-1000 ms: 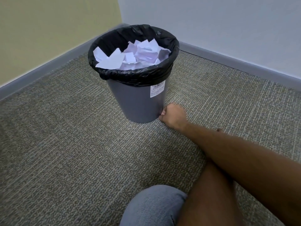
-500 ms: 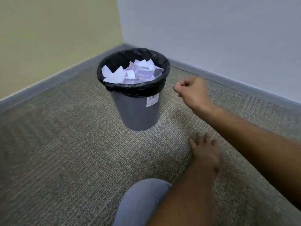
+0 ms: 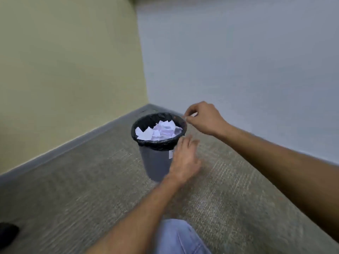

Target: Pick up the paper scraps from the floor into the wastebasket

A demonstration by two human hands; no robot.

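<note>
Rose from beside the basket's base to just above its right rim: right hand [image 3: 203, 118], lifted since a second earlier. Came up off the carpet too: left hand [image 3: 185, 158], out of sight a second before, flat on the floor half a second before, now raised in front of the basket's right side.

At far left, yellow-green wall [image 3: 69, 70] above a grey baseboard [image 3: 73, 143]. Low in the left corner, a dark object [image 3: 7, 233], too cut off to identify. Across the whole foreground, grey-brown woven carpet [image 3: 77, 189], meeting the two walls in a corner behind the basket.

Near centre, grey wastebasket [image 3: 156, 164], upright on the carpet close to that corner, lined with a black bag [image 3: 156, 143] folded over the rim. Inside, white paper scraps [image 3: 159, 131] piled nearly to the rim. Partly hidden behind the left hand, a white label [image 3: 170, 154] on the basket's wall.

Left hand blurred, fingers loosely spread, holding nothing visible, overlapping the basket's right side. Below it, a knee in blue jeans [image 3: 179, 237] at the bottom edge.

Right of the rim, right hand with thumb and fingertips pinched on a small white scrap [image 3: 190, 115], held just beyond and slightly above the basket's right edge, not yet over the pile. Behind it and to the far right, pale blue-grey wall [image 3: 238, 61].
</note>
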